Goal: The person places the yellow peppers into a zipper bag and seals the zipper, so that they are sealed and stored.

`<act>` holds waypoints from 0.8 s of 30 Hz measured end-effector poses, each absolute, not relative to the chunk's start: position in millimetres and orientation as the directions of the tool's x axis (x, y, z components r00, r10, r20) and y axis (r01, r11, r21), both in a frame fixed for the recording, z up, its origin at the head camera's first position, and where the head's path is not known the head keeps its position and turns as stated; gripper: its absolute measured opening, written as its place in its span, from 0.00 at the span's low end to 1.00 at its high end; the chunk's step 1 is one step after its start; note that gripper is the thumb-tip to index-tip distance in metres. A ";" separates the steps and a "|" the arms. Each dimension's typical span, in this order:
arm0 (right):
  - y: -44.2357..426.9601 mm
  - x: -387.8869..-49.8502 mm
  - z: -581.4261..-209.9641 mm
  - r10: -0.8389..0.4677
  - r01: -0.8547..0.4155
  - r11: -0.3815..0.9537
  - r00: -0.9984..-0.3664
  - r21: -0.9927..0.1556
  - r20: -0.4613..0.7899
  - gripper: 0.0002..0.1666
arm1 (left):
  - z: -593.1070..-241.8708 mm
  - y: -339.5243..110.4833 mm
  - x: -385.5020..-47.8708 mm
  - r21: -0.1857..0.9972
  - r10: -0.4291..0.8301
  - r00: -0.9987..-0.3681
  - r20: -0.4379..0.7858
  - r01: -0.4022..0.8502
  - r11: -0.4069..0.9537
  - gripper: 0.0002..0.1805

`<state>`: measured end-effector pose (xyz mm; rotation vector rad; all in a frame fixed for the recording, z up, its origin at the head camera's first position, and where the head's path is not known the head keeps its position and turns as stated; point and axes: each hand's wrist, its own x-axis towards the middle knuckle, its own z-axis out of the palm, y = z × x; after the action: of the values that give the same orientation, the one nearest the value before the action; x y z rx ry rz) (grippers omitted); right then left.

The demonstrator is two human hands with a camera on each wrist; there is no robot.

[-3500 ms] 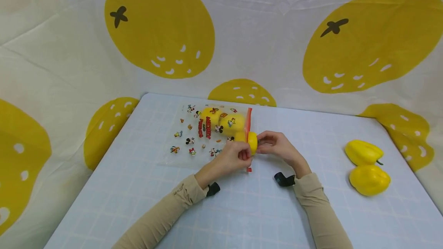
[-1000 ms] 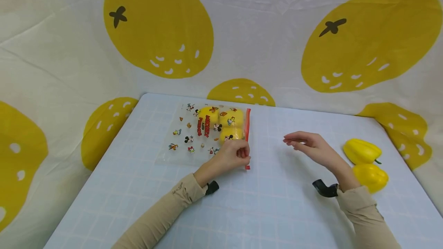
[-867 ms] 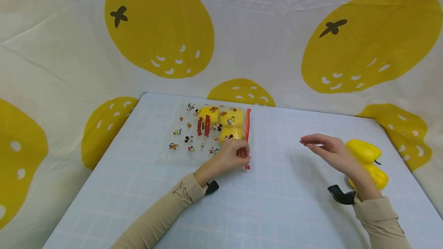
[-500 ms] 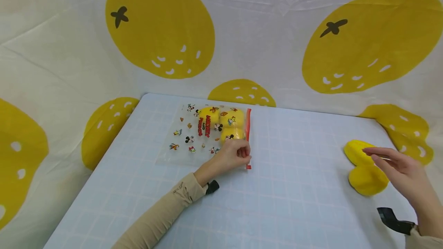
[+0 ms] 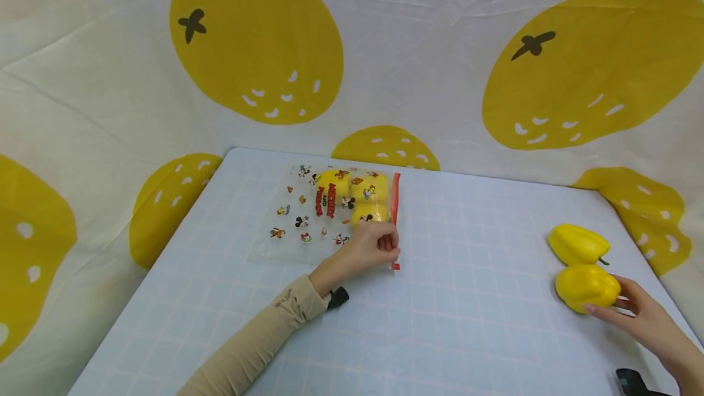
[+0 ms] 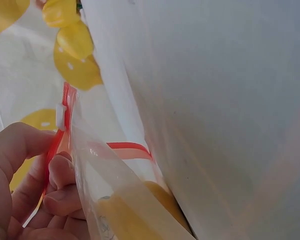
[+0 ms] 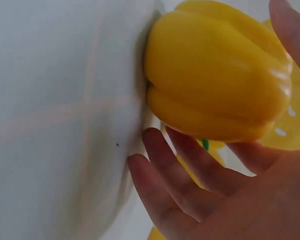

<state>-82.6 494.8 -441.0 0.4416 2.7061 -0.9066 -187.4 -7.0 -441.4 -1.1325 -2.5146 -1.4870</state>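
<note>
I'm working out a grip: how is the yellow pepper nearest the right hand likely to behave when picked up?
The yellow pepper looks glossy, with bright highlights, so it may be slippery for the right hand. Its rounded, lobed body might rock or roll a little if nudged. The skin looks taut and unwrinkled, so it is probably firm rather than floppy.

The left forearm [image 5: 253, 344] reaches in from the near left, its hand, the left hand [image 5: 365, 248], mid-scene with fingers curled and thumb set in a pinch. From the near right, the right hand [image 5: 640, 316] points left and far, thumb and slightly bent fingers parted.
</note>
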 end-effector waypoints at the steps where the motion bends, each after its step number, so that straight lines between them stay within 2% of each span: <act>1: 493.7 -83.7 -443.6 0.188 0.354 0.765 -0.922 -0.538 -0.338 0.61 | -441.7 -7.1 -187.4 0.760 0.576 -0.740 0.347 0.582 0.290 0.10; 8: 484.4 -87.7 -449.0 0.227 0.313 0.777 -0.948 -0.547 -0.221 0.55 | -442.9 -8.2 -188.5 0.755 0.580 -0.736 0.349 0.588 0.290 0.10; 13: 481.9 -89.8 -442.5 0.251 0.327 0.778 -0.945 -0.537 -0.212 0.55 | -443.5 -8.3 -190.4 0.749 0.579 -0.731 0.361 0.597 0.287 0.11; 20: 465.4 -92.9 -425.9 0.145 0.293 0.786 -0.944 -0.545 -0.297 0.59 | -442.7 -7.9 -187.4 0.767 0.577 -0.748 0.329 0.568 0.298 0.10; 24: 449.5 -99.1 -410.8 0.069 0.202 0.798 -0.967 -0.567 -0.247 0.57 | -442.2 -7.7 -187.7 0.765 0.579 -0.742 0.338 0.574 0.290 0.10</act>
<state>-99.1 449.5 -410.8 0.2114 2.7733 -0.9102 -187.7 -7.7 -442.2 -1.1293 -2.5270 -1.4959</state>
